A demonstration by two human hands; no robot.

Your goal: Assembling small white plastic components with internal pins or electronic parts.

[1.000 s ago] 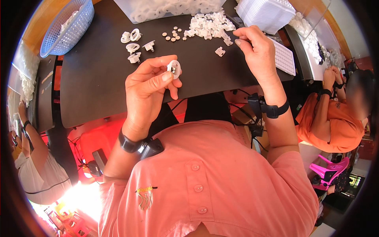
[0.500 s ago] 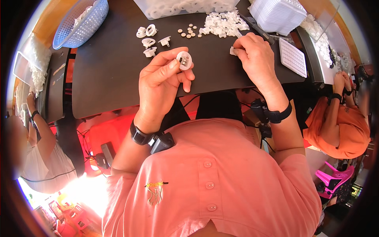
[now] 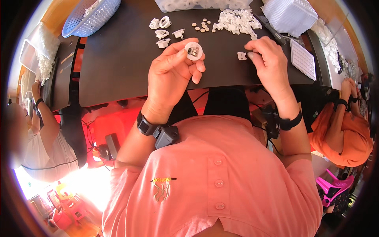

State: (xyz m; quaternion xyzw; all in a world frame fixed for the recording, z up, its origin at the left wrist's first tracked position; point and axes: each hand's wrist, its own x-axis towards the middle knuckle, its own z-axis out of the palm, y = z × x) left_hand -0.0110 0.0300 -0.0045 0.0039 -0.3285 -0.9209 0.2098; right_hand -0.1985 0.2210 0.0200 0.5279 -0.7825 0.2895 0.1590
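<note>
Between the thumb and fingers of my left hand [image 3: 167, 71] is a round white plastic part [image 3: 194, 51], its face turned up with small metal pieces in the middle. My right hand [image 3: 269, 59] hovers over the table with thumb and forefinger apart. Just left of those fingertips a small flat white plastic piece [image 3: 242, 56] appears to lie on the dark table [image 3: 130, 67]. Beyond my left hand stand several round white assemblies [image 3: 161, 34]. Small round metal discs [image 3: 202, 29] lie to their right, beside a heap of white plastic pieces [image 3: 237, 21].
A blue basket [image 3: 90, 17] stands far left and a clear bin of white rings [image 3: 201, 4] at the back. Stacked white trays [image 3: 290, 15] and a single gridded tray [image 3: 303, 59] are on the right. Co-workers sit on both sides.
The view has shifted, so the table contents appear farther right and higher. The small white piece has left my right fingertips, which have parted. My left hand keeps hold of the round part.
</note>
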